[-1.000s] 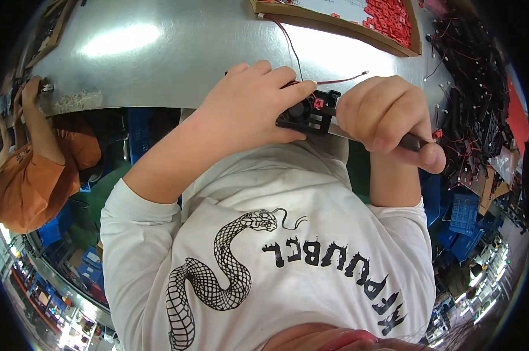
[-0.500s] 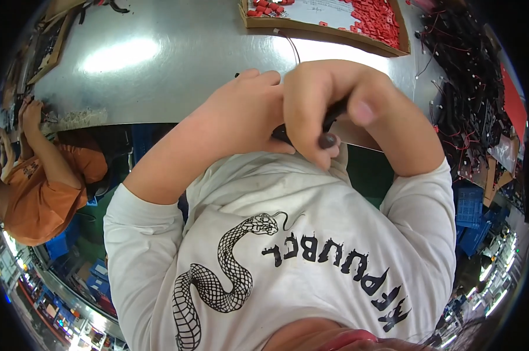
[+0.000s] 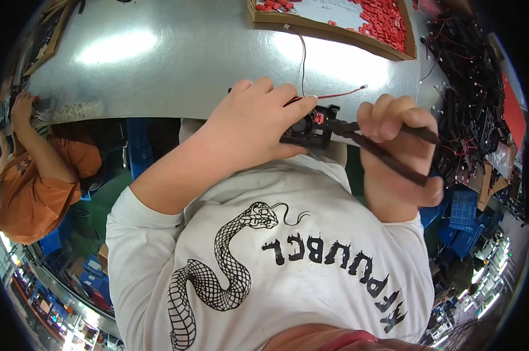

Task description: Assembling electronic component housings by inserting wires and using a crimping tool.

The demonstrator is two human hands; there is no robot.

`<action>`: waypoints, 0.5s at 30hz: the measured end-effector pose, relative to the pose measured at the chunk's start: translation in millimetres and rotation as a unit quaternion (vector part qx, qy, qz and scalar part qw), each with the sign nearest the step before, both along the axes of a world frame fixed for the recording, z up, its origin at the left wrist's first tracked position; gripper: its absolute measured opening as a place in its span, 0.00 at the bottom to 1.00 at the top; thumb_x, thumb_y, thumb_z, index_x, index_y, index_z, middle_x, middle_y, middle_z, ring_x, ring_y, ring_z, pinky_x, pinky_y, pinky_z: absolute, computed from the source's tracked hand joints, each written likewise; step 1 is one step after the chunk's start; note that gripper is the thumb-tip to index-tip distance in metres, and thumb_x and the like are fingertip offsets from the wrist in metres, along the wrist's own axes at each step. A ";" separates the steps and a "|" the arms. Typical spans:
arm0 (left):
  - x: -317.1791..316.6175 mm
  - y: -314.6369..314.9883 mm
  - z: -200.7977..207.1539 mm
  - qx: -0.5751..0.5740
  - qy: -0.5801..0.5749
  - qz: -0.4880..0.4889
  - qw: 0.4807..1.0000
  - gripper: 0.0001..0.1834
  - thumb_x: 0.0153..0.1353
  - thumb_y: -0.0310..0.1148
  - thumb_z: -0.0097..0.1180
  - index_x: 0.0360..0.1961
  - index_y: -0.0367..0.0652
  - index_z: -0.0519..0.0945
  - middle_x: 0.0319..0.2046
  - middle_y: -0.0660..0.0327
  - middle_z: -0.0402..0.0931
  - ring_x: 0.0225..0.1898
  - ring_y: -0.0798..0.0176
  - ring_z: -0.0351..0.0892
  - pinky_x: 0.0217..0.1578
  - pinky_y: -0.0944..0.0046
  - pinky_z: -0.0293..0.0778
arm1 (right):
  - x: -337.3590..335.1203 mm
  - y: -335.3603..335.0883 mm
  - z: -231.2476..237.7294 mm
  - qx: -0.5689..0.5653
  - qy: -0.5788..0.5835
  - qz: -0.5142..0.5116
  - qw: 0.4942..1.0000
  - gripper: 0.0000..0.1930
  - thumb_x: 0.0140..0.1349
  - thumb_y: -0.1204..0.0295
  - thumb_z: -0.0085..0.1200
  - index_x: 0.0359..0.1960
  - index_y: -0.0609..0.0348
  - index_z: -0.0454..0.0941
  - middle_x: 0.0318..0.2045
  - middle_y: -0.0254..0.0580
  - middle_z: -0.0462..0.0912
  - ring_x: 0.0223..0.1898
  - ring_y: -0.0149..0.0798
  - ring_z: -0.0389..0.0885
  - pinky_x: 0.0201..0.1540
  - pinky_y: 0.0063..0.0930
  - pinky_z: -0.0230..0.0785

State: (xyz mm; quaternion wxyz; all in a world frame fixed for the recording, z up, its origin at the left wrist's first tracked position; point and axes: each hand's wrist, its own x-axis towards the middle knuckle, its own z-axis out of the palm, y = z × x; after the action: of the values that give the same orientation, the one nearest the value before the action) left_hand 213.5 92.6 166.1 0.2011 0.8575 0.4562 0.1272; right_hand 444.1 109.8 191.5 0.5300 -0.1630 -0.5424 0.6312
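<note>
Two hands meet near the middle of the frame. The left hand (image 3: 254,121) is closed over a black housing (image 3: 318,141), which lies just right of centre with a small red piece (image 3: 319,119) set in it. The right hand (image 3: 400,149) is half curled round black pliers (image 3: 387,157), their handles spread and their tip at the housing's right side (whether it grips anything, I cannot tell). At upper right, a cardboard tray (image 3: 335,35) of red parts (image 3: 387,26) sits on the desk (image 3: 159,82).
</note>
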 end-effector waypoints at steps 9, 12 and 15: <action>9.0 -5.1 -0.7 0.041 0.007 0.019 0.999 0.38 0.51 0.53 0.73 0.62 0.53 0.76 0.46 0.63 0.78 0.45 0.55 0.77 0.47 0.54 0.73 | 4.5 -8.8 -14.7 -0.001 0.027 -0.075 0.997 0.43 0.55 0.29 0.54 0.62 0.49 0.74 0.40 0.34 0.67 0.38 0.34 0.61 0.42 0.32 0.54; 9.4 -6.4 -2.3 0.036 0.003 0.025 0.999 0.37 0.51 0.53 0.73 0.62 0.54 0.76 0.46 0.63 0.78 0.45 0.55 0.77 0.46 0.54 0.73 | 3.1 -7.7 -17.8 0.001 0.035 -0.074 0.997 0.43 0.54 0.29 0.55 0.63 0.47 0.73 0.40 0.33 0.66 0.39 0.34 0.61 0.42 0.32 0.54; 10.8 -7.0 -2.2 0.038 0.001 0.023 0.999 0.37 0.51 0.53 0.72 0.62 0.54 0.76 0.46 0.63 0.78 0.46 0.56 0.77 0.46 0.54 0.73 | 2.5 -7.6 -23.7 0.016 0.041 -0.071 0.996 0.43 0.53 0.29 0.56 0.62 0.46 0.72 0.40 0.33 0.65 0.39 0.34 0.60 0.42 0.33 0.54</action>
State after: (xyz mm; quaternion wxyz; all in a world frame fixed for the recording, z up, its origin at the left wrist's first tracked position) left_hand 224.3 85.6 163.9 0.1645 0.8541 0.4707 0.1482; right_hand 446.6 102.2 167.8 0.5983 -0.1665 -0.5172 0.5889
